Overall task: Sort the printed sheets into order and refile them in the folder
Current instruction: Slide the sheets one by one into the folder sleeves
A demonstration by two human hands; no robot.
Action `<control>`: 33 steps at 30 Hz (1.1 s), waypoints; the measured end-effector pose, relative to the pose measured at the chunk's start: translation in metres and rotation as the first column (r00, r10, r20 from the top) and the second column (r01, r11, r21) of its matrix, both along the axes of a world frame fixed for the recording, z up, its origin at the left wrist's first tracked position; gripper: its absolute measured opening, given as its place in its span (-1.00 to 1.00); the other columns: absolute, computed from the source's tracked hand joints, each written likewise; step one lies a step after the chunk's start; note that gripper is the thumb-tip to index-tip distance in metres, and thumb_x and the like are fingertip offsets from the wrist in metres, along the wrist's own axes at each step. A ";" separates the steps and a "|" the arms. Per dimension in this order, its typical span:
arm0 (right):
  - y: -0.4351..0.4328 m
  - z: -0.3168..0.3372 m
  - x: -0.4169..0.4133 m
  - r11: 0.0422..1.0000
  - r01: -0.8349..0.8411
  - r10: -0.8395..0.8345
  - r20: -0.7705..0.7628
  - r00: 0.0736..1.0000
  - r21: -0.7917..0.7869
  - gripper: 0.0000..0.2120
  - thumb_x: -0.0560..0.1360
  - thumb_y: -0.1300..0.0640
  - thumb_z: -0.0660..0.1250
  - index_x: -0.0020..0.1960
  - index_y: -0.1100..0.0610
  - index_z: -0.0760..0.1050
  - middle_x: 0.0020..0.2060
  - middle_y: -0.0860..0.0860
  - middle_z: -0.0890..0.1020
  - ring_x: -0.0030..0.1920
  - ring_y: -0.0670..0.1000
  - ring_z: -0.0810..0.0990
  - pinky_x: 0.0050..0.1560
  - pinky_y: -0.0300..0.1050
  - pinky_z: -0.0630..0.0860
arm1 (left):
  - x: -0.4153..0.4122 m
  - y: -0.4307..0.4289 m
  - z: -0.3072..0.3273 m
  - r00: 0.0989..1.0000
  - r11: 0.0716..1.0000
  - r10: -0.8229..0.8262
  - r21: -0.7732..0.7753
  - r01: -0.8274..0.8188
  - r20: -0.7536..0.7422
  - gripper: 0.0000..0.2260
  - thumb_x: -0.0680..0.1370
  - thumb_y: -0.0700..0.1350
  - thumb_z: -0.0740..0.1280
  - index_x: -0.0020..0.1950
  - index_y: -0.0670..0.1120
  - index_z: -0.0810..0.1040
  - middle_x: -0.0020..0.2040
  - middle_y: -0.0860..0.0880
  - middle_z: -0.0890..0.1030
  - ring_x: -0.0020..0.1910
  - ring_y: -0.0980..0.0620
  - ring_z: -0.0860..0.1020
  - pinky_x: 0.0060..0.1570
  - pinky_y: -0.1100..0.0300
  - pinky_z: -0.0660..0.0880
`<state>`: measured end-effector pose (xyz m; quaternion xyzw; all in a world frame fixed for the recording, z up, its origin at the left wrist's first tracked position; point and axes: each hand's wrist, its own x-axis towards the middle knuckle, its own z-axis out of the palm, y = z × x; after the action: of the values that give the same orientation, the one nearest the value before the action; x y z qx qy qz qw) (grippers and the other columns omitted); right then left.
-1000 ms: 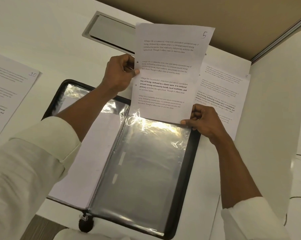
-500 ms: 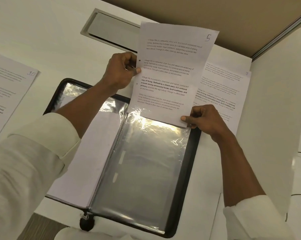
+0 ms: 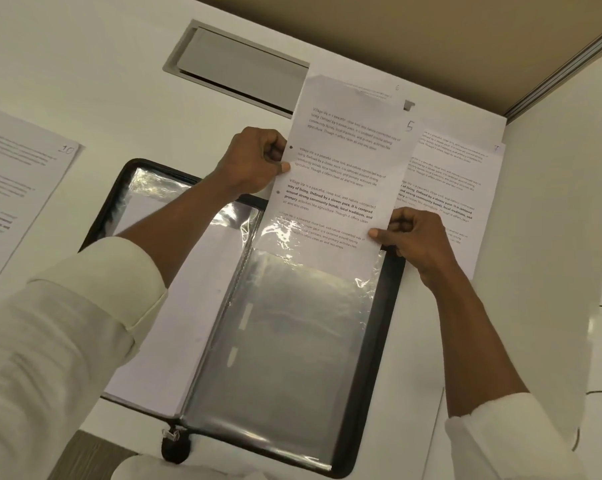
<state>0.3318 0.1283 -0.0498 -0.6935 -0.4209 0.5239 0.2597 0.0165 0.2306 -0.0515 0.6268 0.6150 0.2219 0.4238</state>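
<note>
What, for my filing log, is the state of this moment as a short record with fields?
sheet in hands: sheet 5, lower end slipped into the clear sleeve
left hand: pinches the sheet's left edge
right hand: pinches its lower right edge
folder: open flat on the table
loose sheets: sheet 7 on the right, sheet 10 on the left

Sheet point(image 3: 341, 174) partly in folder point(image 3: 278, 358) sleeve
</note>
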 end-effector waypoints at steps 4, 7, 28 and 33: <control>0.004 0.004 -0.004 0.984 0.168 -0.164 -0.068 0.984 0.064 -0.71 0.49 0.16 0.58 0.16 0.18 0.62 -0.08 0.10 0.77 -0.14 0.05 0.74 -0.21 -0.21 0.66 | -0.003 -0.006 -0.002 0.998 0.998 -0.038 -0.059 0.035 -0.045 -0.83 0.53 -0.21 0.57 0.10 -0.12 0.69 -0.03 0.02 0.75 -0.04 0.06 0.73 0.12 0.07 0.68; 0.006 0.001 -0.005 0.974 0.211 -0.207 -0.055 0.977 0.084 -0.72 0.51 0.27 0.56 0.18 0.24 0.61 -0.06 0.17 0.75 -0.10 0.06 0.76 -0.18 -0.21 0.68 | -0.006 -0.007 -0.002 0.994 0.992 -0.062 -0.117 0.052 -0.090 -0.80 0.50 -0.21 0.59 0.10 -0.11 0.69 -0.07 0.02 0.75 -0.07 0.06 0.73 0.14 0.02 0.68; 0.008 -0.002 -0.006 0.978 0.173 -0.171 -0.025 0.985 0.116 -0.76 0.52 0.24 0.55 0.15 0.17 0.60 -0.12 0.12 0.73 -0.17 -0.04 0.74 -0.11 -0.13 0.72 | -0.012 -0.011 0.004 0.993 0.970 0.007 -0.242 -0.035 -0.115 -0.74 0.40 -0.16 0.67 0.01 -0.10 0.69 -0.16 -0.01 0.77 -0.14 0.00 0.75 0.12 -0.04 0.68; 0.009 -0.004 -0.006 0.992 0.076 -0.078 0.013 0.997 0.099 -0.82 0.50 0.25 0.57 0.05 0.13 0.63 -0.18 0.09 0.73 -0.24 -0.10 0.71 -0.14 -0.25 0.66 | -0.009 -0.004 0.007 0.993 0.972 0.047 -0.224 -0.070 -0.108 -0.61 0.43 0.05 0.66 0.09 -0.11 0.63 -0.09 -0.04 0.76 -0.12 -0.02 0.75 0.02 0.06 0.65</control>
<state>0.3262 0.1369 -0.0539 -0.7001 -0.4213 0.4861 0.3100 0.0077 0.2263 -0.0441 0.5664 0.6755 0.1300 0.4540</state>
